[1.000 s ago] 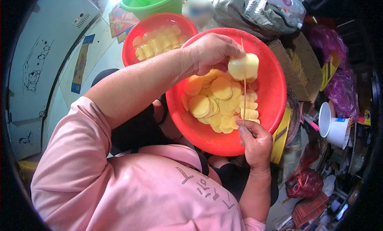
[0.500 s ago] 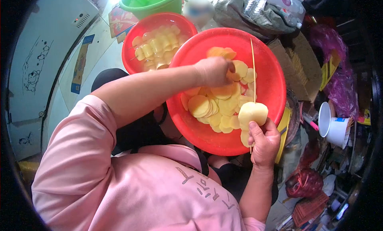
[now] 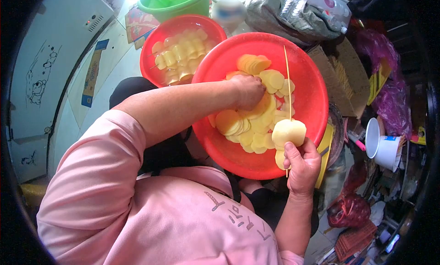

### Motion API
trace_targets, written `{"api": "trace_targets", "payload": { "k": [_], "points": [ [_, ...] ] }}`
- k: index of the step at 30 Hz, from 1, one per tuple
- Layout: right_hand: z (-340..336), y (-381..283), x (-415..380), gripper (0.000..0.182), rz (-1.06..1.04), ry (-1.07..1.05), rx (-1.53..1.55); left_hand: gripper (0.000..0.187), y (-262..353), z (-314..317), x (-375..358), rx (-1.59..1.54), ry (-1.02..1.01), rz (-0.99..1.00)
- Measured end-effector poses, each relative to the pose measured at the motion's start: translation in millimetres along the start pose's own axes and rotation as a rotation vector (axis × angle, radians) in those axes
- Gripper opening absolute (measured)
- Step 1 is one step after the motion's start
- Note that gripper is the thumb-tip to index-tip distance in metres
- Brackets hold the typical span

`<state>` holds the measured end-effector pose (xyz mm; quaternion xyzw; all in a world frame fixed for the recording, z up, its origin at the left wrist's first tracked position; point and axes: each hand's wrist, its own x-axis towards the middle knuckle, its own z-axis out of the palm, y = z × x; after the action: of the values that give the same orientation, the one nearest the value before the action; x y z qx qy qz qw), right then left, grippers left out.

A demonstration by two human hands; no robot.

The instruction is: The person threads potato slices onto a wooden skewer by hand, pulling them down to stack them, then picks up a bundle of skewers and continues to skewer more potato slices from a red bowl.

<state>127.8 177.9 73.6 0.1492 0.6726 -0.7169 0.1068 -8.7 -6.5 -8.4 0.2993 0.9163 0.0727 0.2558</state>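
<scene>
In the head view, my right hand (image 3: pixel 303 166) is closed around a bamboo skewer (image 3: pixel 288 81) threaded with pale yellow round slices (image 3: pixel 288 132) that look like potato. The skewer stands nearly upright, its bare upper part above the slices. My left hand (image 3: pixel 250 92) is down among a pile of loose slices (image 3: pixel 261 120) in a large red basin (image 3: pixel 220 155). Its fingers are curled and their tips hidden, so what they pinch cannot be made out. A fanned stack of more orange slices (image 3: pixel 253 63) lies just beyond it.
A second red basin (image 3: pixel 151 45) behind holds filled skewers in water. Beyond it stands a green tub (image 3: pixel 174 6). To the right are a cardboard box (image 3: pixel 337 81), a white bucket (image 3: pixel 389 150) and a red net bag (image 3: pixel 350 210). A white cabinet (image 3: pixel 55 45) stands at left.
My left hand has moved slightly left and toward me within the slices, uncovering the orange stack and the slices beside it. My right hand and the skewer have shifted only slightly.
</scene>
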Motion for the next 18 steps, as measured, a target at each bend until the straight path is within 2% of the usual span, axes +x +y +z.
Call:
{"api": "trace_targets", "payload": {
  "k": [4,9,13,16,18],
  "points": [
    [0,1,0,0.016,0.0,0.008,-0.004,0.032,5,-10,-3,-0.018,-0.073,-0.031],
    [-2,5,-2,0.016,-0.005,-0.005,-0.017,0.025,2,-5,-7,-0.122,0.07,-0.039],
    [1,3,-2,0.016,0.011,-0.019,-0.021,0.025,-1,-9,-10,-0.1,0.056,-0.025],
    [0,4,-3,0.016,0.001,-0.031,-0.065,0.023,-14,-4,-9,-0.199,0.107,-0.024],
    [0,4,-3,0.017,0.015,-0.045,-0.1,0.02,-26,-2,-6,-0.276,0.196,0.088]
  ]
}}
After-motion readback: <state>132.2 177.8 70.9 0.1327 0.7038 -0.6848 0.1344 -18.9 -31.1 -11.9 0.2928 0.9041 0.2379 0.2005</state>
